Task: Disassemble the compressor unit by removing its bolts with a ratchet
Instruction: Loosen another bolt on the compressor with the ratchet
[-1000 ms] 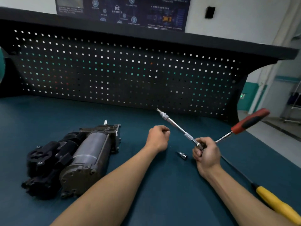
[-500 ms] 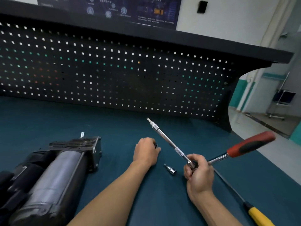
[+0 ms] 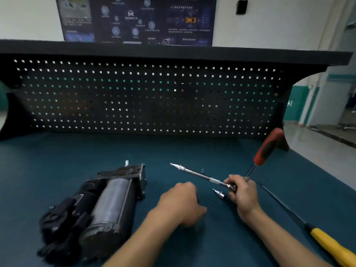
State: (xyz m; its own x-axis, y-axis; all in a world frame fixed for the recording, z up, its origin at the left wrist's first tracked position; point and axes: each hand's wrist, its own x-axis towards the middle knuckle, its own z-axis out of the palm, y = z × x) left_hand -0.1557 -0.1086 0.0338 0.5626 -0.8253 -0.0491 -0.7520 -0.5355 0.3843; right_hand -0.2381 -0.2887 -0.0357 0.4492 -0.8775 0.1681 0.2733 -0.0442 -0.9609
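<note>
At the lower left of the frame, on the teal table [image 3: 57, 160], we see the compressor unit [image 3: 107, 205] lying with its dark cylinder toward us. Right of centre, our right hand [image 3: 243, 195] has its fingers clamped round the head of the ratchet [image 3: 268, 149]. Its red handle rises to the upper right and its long extension bar [image 3: 198, 175] points up-left. A socket [image 3: 219, 193] lies just beside that hand. Our left hand [image 3: 181, 203], blurred, sits between compressor unit and socket, fingers curled under; we cannot tell whether they hold anything. A yellow-handled screwdriver [image 3: 331, 245] lies at the lower right.
</note>
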